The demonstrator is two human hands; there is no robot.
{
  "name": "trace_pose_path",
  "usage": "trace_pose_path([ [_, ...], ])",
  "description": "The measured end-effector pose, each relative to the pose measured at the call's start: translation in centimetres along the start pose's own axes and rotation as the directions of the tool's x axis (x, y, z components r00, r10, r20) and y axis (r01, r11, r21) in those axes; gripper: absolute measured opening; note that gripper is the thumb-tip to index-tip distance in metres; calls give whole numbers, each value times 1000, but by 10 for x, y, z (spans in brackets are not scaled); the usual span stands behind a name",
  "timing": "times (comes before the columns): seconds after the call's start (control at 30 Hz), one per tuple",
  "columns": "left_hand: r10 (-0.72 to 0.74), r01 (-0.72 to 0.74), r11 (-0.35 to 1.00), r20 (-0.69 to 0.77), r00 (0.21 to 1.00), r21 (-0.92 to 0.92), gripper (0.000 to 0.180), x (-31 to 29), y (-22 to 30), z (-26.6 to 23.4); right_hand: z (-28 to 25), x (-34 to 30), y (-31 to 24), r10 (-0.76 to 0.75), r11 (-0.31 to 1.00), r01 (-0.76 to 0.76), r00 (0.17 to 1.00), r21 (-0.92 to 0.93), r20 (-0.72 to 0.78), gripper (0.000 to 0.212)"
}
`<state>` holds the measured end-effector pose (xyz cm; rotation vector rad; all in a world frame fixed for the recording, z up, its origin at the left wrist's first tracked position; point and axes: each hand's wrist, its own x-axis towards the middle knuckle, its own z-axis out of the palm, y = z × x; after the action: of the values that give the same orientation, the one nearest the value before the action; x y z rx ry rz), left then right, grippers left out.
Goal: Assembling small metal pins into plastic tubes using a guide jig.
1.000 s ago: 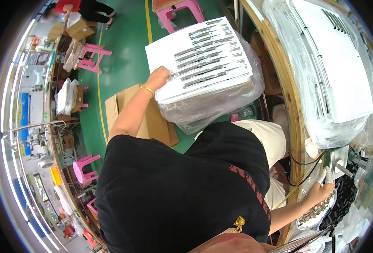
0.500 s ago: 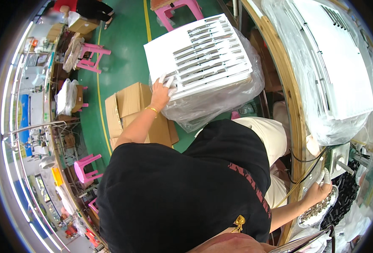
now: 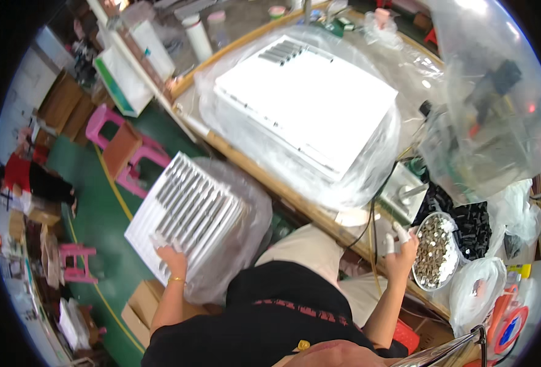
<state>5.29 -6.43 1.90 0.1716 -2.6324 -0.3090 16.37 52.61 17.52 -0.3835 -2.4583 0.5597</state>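
Note:
My left hand (image 3: pixel 171 259), its fingertips covered in white, rests spread at the near edge of a white foam tray (image 3: pixel 146 227). Slim silvery metal tubes (image 3: pixel 191 208) lie side by side on that tray, and my fingers are at their near ends. On the right, my right hand (image 3: pixel 401 252) is raised beside an oval bowl (image 3: pixel 430 285) full of small metal pieces (image 3: pixel 432 248). Its white-covered fingertips are apart, and I make out nothing between them. Just beyond stands a small bench device (image 3: pixel 403 192) with a pale plate and a protruding rod.
A plastic-wrapped stack with a white top sheet (image 3: pixel 307 101) lies on the wood-edged workbench (image 3: pixel 264 174). Black parts (image 3: pixel 471 229) are heaped right of the bowl, near clear bags (image 3: pixel 478 290). Pink stools (image 3: pixel 78 263) and cardboard (image 3: pixel 145 309) are on the left; another person (image 3: pixel 26 177) is far left.
My view has turned right toward the bench, so the tray appears lower and further left. My right hand has shifted from above the bowl's edge to beside it. My left hand stays at the tray.

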Motion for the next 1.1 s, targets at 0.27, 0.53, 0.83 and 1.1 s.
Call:
trace_pose_path([
  [0.27, 799, -824, 465, -246, 548, -324, 47, 316, 356, 26, -21, -9, 4, 200, 979, -201, 979, -13, -46, 42],
  [0.53, 796, -912, 410, 487, 359, 2, 44, 472, 477, 141, -40, -20, 28, 263, 950, -277, 959, -147, -108, 34],
  [0.83, 848, -929, 333, 380, 369, 159, 51, 474, 486, 124, -68, 57, 139, 370, 913, -405, 877, -56, -305, 16],
  [1.1, 922, -878, 377, 214, 324, -294, 29, 520, 434, 162, -13, 119, 206, 440, 688, -302, 897, -660, 49, 16],
])
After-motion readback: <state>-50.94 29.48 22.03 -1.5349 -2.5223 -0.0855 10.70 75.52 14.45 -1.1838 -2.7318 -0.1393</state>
